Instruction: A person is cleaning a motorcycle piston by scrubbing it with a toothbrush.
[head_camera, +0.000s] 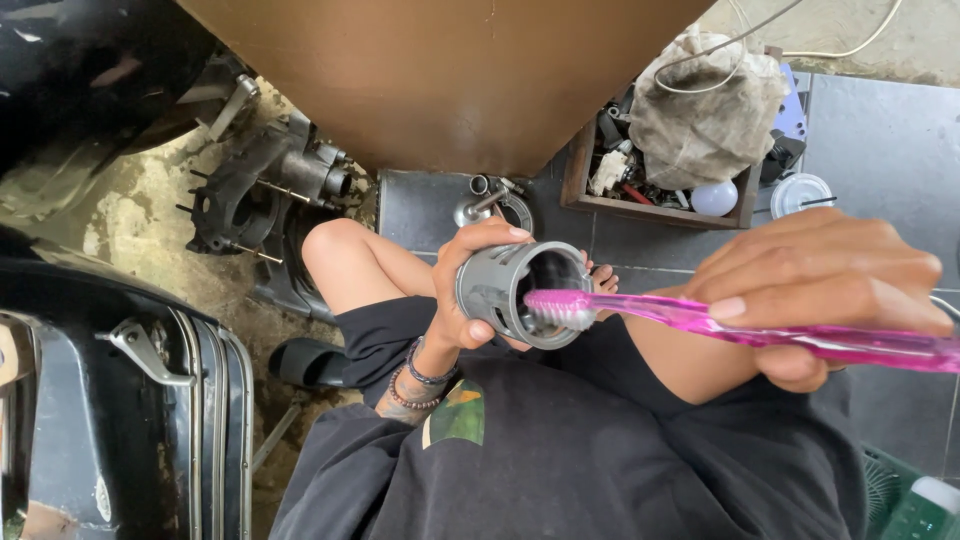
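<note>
Far left: a black vehicle body panel and a dismantled engine casing on the stained floor.

Centre: the left hand, its grip clamped around a grey slotted metal cylinder, holds the part above the lap, open end toward the camera.

Right: the right hand, grip closed on a pink toothbrush, sets the bristles at the cylinder's rim.

Judgement: cleaning appears under way, not finished; the bore looks dark, and its cleanliness cannot be confirmed. Beyond, a wooden box of parts carries a dirty rag.
</note>
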